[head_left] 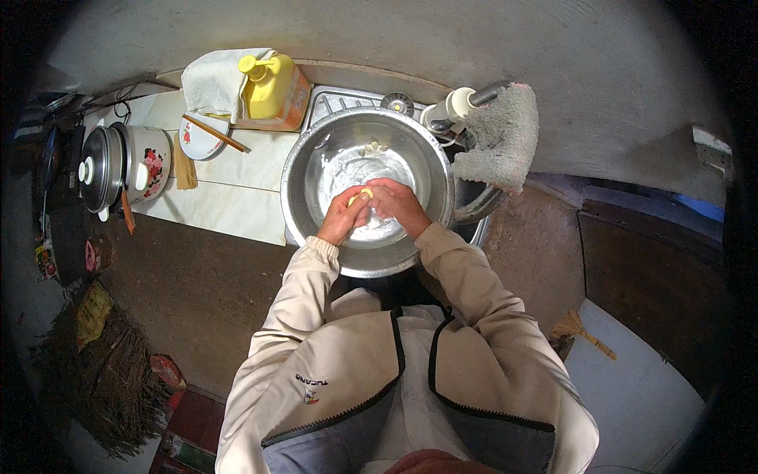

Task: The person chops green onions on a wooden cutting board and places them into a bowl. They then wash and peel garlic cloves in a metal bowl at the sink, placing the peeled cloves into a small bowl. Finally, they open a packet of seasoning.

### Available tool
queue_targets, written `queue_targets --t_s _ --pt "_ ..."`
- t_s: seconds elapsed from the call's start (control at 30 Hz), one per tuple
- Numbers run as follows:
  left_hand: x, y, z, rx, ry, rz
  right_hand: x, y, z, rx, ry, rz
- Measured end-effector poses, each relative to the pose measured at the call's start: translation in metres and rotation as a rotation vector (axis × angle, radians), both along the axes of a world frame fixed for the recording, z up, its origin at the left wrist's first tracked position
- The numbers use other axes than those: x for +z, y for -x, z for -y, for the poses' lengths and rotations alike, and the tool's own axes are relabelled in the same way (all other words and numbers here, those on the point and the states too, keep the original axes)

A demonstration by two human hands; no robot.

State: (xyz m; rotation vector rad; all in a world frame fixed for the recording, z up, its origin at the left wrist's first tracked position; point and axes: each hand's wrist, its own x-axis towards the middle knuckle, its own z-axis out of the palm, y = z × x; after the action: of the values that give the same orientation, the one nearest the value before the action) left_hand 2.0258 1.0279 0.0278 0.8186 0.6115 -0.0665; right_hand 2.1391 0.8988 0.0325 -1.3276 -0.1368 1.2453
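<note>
A wide stainless-steel basin (296, 142) with water in it stands over the sink in front of me. Above the water, the fingertips of my left hand (342, 218) pinch a small pale-yellow piece (361, 196), possibly a peeled clove. My right hand (400, 204) meets it from the other side, its fingers curled against the same piece and partly hidden. At the basin's far side, several small whitish pieces (373, 148) lie in the water.
Left of the basin is a tiled counter (243, 207) with a yellow pump bottle (266, 95), a white cloth (213, 83), a small dish (201, 139) under chopsticks (216, 135), and a rice cooker (151, 163). A grey towel (503, 136) hangs at the right, near a white pipe (453, 106).
</note>
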Motion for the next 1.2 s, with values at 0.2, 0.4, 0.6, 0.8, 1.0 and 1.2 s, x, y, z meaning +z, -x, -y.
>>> queue_targets --t_s 0.2,0.4,0.6,0.8,1.0,1.2 --pt "-0.067 -0.003 -0.016 -0.164 -0.74 -0.185 -0.071 -0.037 -0.005 0.128 0.164 0.825" --pt "-0.069 -0.024 -0.02 -0.783 -1.61 -0.429 -0.102 -0.071 -0.039 0.336 0.459 1.336" --pt "-0.1 -0.015 -0.016 -0.564 -1.112 -0.245 -0.128 -0.07 -0.039 0.512 0.607 1.143" --pt "-0.062 -0.022 -0.008 -0.031 0.018 -0.234 -0.067 -0.049 -0.008 0.017 -0.028 -0.225" --pt "-0.024 -0.03 0.006 -0.023 0.048 -0.184 -0.049 -0.014 -0.002 -0.106 0.162 0.502" --pt "-0.016 -0.023 0.01 -0.008 0.096 -0.23 -0.028 -0.014 0.008 0.078 0.194 0.777"
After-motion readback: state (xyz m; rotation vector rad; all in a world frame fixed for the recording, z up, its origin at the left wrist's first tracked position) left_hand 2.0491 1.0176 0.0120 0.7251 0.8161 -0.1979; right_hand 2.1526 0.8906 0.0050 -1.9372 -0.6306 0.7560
